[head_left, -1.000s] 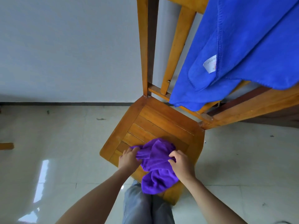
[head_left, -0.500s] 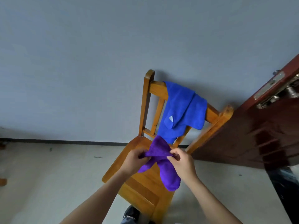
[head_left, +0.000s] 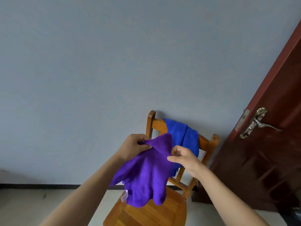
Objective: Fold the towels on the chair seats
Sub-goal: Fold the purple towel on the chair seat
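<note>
Purple towel (head_left: 146, 173), left hand (head_left: 132, 148), right hand (head_left: 184, 159) pinching

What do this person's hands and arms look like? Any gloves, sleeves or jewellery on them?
No gloves: the left hand and the right hand are both bare, with no ring that I can make out. Neither wrist carries a watch or band. The left forearm and right forearm are uncovered down to the picture's bottom edge, so no sleeve shows. Anything worn higher up is out of view.

Purple towel (head_left: 146, 173) lifted clear of chair seat (head_left: 154, 214), hanging wider; right hand (head_left: 184, 158) apparently re-pinching edge.
</note>
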A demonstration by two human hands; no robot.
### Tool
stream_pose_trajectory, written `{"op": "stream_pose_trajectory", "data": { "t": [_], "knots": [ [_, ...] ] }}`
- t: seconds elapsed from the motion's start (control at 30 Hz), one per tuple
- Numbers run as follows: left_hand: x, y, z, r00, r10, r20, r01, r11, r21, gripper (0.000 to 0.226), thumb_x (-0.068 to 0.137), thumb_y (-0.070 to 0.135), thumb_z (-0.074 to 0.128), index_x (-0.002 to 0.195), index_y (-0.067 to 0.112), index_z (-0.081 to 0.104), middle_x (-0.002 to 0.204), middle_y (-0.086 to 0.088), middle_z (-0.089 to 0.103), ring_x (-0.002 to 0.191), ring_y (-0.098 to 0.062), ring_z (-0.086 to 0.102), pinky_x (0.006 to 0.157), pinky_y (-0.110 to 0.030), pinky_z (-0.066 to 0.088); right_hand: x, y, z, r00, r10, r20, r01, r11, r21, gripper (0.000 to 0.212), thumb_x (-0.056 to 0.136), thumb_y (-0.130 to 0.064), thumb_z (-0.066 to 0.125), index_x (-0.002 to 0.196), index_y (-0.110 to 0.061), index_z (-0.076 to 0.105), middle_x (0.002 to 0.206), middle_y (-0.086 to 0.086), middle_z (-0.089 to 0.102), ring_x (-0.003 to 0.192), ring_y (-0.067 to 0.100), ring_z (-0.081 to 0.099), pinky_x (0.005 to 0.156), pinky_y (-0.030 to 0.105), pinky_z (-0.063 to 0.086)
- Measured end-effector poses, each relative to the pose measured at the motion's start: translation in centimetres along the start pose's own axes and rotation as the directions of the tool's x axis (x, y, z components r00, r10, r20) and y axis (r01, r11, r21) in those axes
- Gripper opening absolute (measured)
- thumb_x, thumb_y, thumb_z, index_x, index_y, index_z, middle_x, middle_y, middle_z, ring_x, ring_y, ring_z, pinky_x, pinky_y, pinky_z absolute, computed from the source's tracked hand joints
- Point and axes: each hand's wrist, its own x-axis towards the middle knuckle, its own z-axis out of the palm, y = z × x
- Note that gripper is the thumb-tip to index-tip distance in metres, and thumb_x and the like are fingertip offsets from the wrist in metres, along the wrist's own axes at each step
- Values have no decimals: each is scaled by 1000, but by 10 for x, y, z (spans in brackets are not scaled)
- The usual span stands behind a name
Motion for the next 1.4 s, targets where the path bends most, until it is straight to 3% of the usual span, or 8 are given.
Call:
{"op": "stream_pose_trajectory", "data": {
  "t": [0.17,0.43,0.6,0.83,0.93,1.1,1.3,1.4],
  "knots": [
    [-1,4,-22,997,-6,-77,6,1000,-2,26,81,0,65,72,24,66,63,14,68,69,-9,62,75,-35,54,9,-23,11,991,-55,-120,80,973,218,20,86,-4,61,97,-20,56,87,1,69,85,15,66,79,30,53],
    [-9,1,-43,990,-27,-137,26,1000,-9,26,83,3,63,72,26,66,76,3,70,75,-18,66,75,-31,56,15,-63,23,956,-194,-218,170,978,-122,23,87,-9,61,66,-17,58,63,-5,52,58,5,45,54,12,38],
    [-18,-8,-53,996,-65,61,71,992,-101,9,81,24,69,90,24,66,73,7,71,72,-10,66,72,-22,53,15,-91,20,980,-197,27,198,978,-61,19,90,-3,53,79,-16,63,66,-7,60,51,-5,55,49,6,39],
    [-7,1,-31,984,1,176,27,987,-159,43,81,33,53,125,35,51,124,7,58,108,-11,59,93,-24,48,20,-110,23,945,-248,214,287,941,-178,17,94,-9,49,96,-16,65,95,5,66,86,12,63,79,18,51],
    [-2,-1,-16,972,3,236,47,978,-204,33,82,25,56,108,7,62,111,-5,65,105,-16,61,96,-27,47,17,-112,15,948,-243,204,285,935,-213,19,94,-10,49,93,-21,65,92,-5,67,85,4,63,78,13,49],
    [6,-9,-4,972,-42,233,106,957,-271,11,81,19,58,73,12,53,69,11,63,73,-6,61,72,-16,50,12,-98,-10,974,-191,117,210,961,-178,20,92,-10,53,87,-22,68,85,-5,68,82,7,64,76,18,52],
    [10,-16,-2,972,-60,226,126,948,-292,11,76,19,66,83,15,58,81,2,70,78,-15,68,68,-21,53,10,-82,-23,979,-203,30,206,969,-140,27,93,-11,53,80,-28,70,78,-9,71,80,9,65,73,23,49],
    [6,-31,-8,942,-127,311,157,985,-75,14,76,24,64,89,19,64,90,3,70,84,-14,67,75,-22,53,13,-76,-27,973,-229,-21,226,969,-98,26,91,-9,54,80,-26,71,81,-8,71,81,10,65,77,25,48]
  ]
}}
